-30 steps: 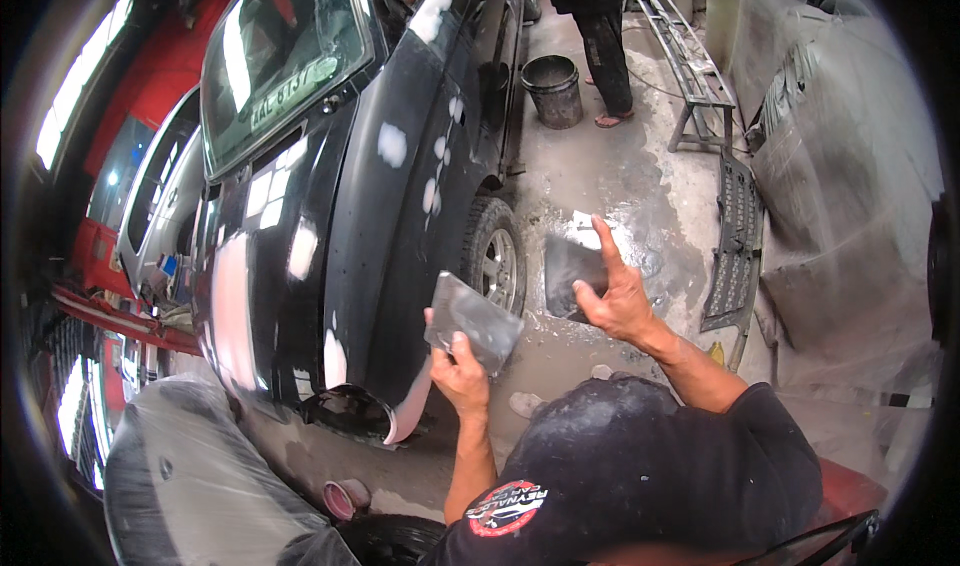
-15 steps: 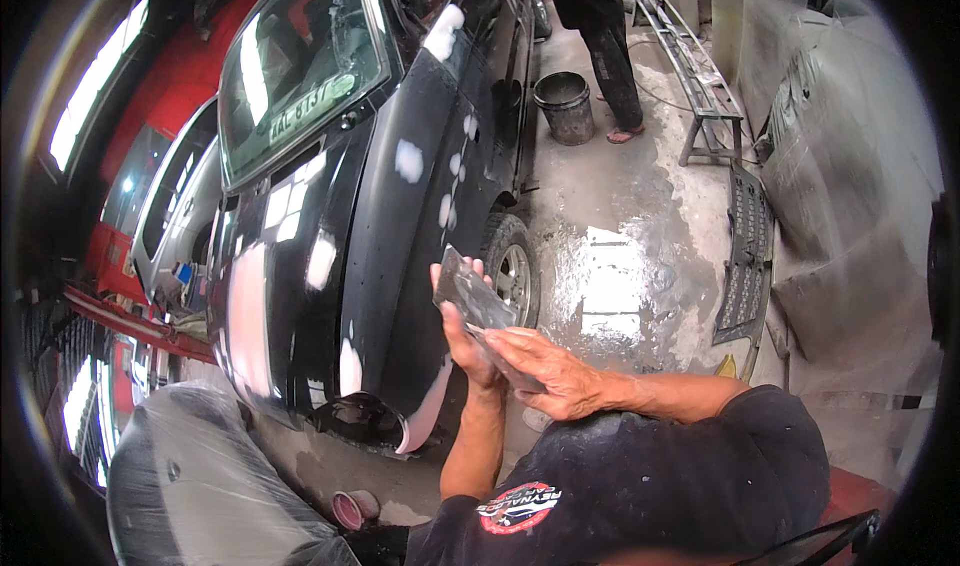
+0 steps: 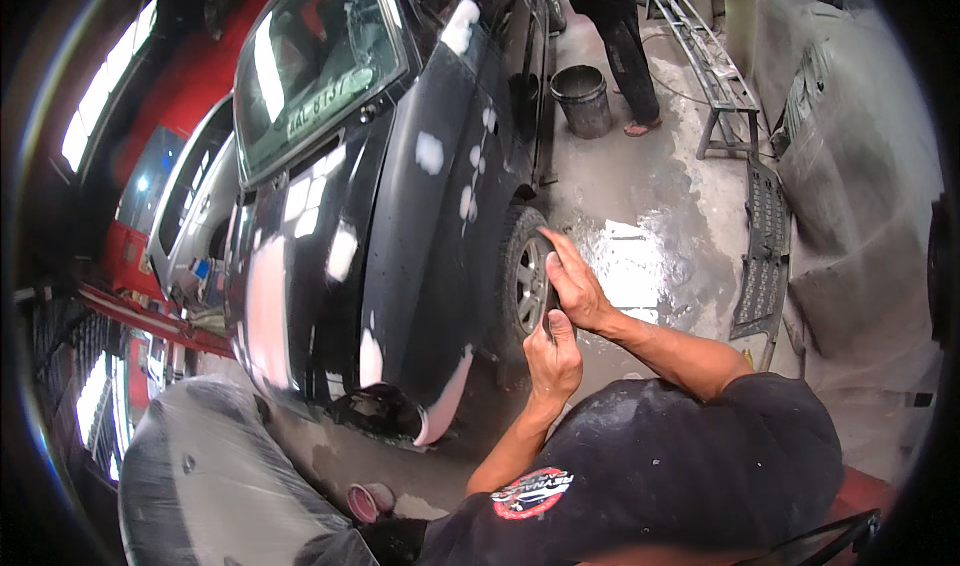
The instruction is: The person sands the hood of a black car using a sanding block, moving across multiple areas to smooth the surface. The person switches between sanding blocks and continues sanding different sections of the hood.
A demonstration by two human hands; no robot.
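Observation:
My left hand [image 3: 555,364] is raised in front of the chest, fingers curled and thumb up, gripping a thin dark grey sheet [image 3: 547,306] seen nearly edge-on. Just beyond it, my right hand [image 3: 582,291] lies along the sheet with its fingers stretched out. Both hands are in the air, beside the front wheel [image 3: 530,284] of a black car. White and pinkish patches mark the car's fender [image 3: 415,216] and hood [image 3: 322,336]. Most of the sheet is hidden by my hands.
Farther along the car, another person [image 3: 605,16] has a hand on it, with a black bucket [image 3: 581,103] nearby. A metal bench [image 3: 700,61] and a dark perforated panel [image 3: 763,251] line the right side. A small reddish pail [image 3: 370,502] stands low left, near a plastic-covered shape [image 3: 215,476].
Both hands have moved right, away from the fender. The right hand has slid farther out past the left. The sheet, broad side visible before, now shows only a thin edge.

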